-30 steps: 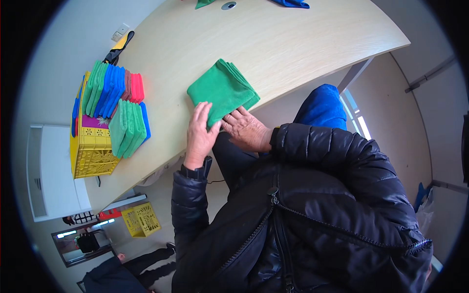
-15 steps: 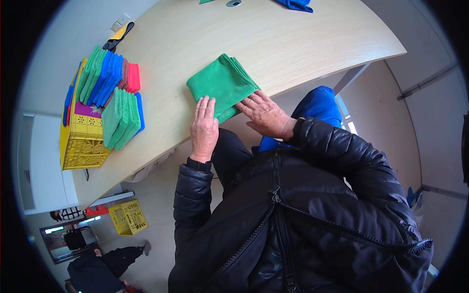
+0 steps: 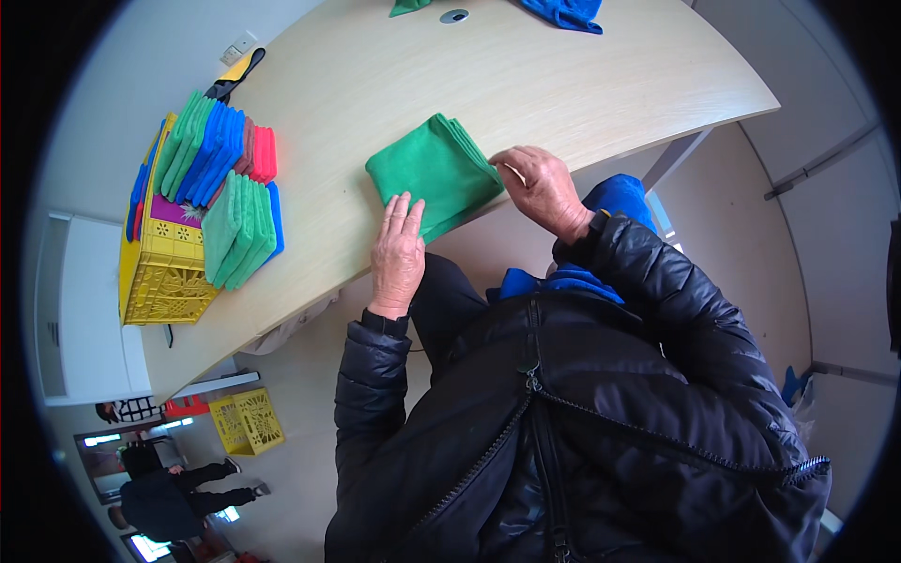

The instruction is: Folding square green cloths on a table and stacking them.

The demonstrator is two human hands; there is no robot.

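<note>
Cloth (image 3: 436, 174) appears mid-fold: left hand (image 3: 399, 255) flat, fingers on it; right hand (image 3: 542, 186) half-curled at its corner, grip unclear; next move needs a pinched edge.

The bare left hand (image 3: 398, 255) is covering part of the near left side of a folded green fabric cloth (image 3: 436, 169). Curling at the cloth's right corner, the bare right hand (image 3: 542, 190) is hiding its own fingertips, leaving any pinch unclear. A smaller green cloth (image 3: 409, 7) and a rumpled blue cloth (image 3: 568, 12) are running off the top edge. Folded multicoloured cloths (image 3: 218, 150) are blocking part of a yellow openwork plastic crate (image 3: 169, 293). A distant, dark-clothed person (image 3: 158, 507) is appearing too small for detail.
</note>
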